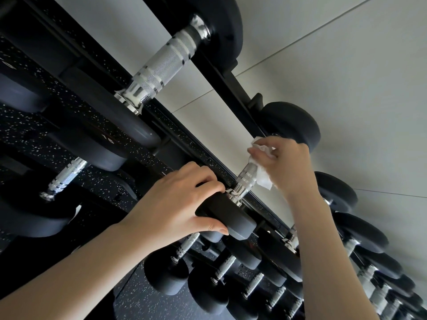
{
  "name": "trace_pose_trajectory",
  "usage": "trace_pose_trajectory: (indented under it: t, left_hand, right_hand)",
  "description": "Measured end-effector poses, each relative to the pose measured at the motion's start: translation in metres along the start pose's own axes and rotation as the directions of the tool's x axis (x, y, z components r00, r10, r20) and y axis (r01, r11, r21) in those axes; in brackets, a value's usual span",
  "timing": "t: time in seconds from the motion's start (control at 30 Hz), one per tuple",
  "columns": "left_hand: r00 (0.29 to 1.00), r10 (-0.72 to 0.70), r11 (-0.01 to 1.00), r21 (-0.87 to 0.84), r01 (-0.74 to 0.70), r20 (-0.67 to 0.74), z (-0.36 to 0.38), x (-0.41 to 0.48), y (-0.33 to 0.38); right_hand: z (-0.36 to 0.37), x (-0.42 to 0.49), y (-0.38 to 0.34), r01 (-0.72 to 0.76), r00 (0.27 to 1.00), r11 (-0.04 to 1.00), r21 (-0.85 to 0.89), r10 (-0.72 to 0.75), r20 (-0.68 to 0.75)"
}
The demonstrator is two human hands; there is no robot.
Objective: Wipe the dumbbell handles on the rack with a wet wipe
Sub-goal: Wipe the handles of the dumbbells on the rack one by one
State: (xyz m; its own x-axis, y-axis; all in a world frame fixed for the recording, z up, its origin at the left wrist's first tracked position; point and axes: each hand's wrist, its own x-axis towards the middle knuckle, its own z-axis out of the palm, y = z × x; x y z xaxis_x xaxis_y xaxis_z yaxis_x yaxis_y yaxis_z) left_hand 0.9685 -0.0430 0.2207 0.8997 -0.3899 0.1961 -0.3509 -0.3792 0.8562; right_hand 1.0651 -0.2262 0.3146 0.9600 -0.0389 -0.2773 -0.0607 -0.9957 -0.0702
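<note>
A small black dumbbell lies on the top tier of the black rack (240,88). Its near head (231,218) is gripped by my left hand (178,204), fingers over the top and thumb below. Its knurled chrome handle (246,180) runs up to the far head (291,123). My right hand (284,162) holds a crumpled white wet wipe (263,176) wrapped round the upper part of that handle, fingers curled over it. The lower part of the handle is bare.
A bigger dumbbell with a long chrome handle (161,68) sits further along the top tier at upper left. Lower tiers hold several more black dumbbells (166,271) at left and lower right. A pale wall (346,65) stands behind the rack.
</note>
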Motion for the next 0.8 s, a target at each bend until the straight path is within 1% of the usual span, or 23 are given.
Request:
trace_pose_trajectory:
  t: [0.17,0.3,0.4,0.43,0.53,0.63,0.8]
  left_hand:
    - [1.0,-0.001,1.0,0.009,0.001,-0.002,0.001,-0.001,0.0]
    - [1.0,-0.001,1.0,0.004,0.001,-0.015,0.001,-0.001,0.001]
    - [1.0,0.004,1.0,0.023,-0.004,-0.009,0.0,-0.001,0.002]
    - [1.0,0.007,1.0,0.03,-0.007,-0.002,0.0,-0.001,0.002]
    - [1.0,0.012,0.999,0.046,-0.012,0.015,-0.002,0.001,0.003]
    - [0.999,0.016,0.997,0.077,-0.019,0.044,-0.006,0.002,0.005]
    - [0.997,0.016,0.995,0.095,-0.023,0.074,-0.009,0.003,0.009]
  right_hand:
    - [0.006,0.001,0.005,-0.002,0.983,1.0,0.028,0.007,-0.182]
    - [0.018,-0.011,0.01,0.055,0.927,0.998,0.025,-0.041,-0.373]
    - [0.025,-0.018,0.015,0.129,0.894,0.99,0.05,-0.094,-0.437]
    - [0.027,-0.02,0.016,0.141,0.889,0.987,0.077,-0.092,-0.449]
    - [0.029,-0.026,0.021,0.153,0.894,0.956,0.251,-0.025,-0.448]
    - [0.033,-0.035,0.023,0.09,0.924,0.909,0.407,0.076,-0.374]
    - [0.043,-0.051,0.021,0.062,0.958,0.849,0.524,0.097,-0.269]
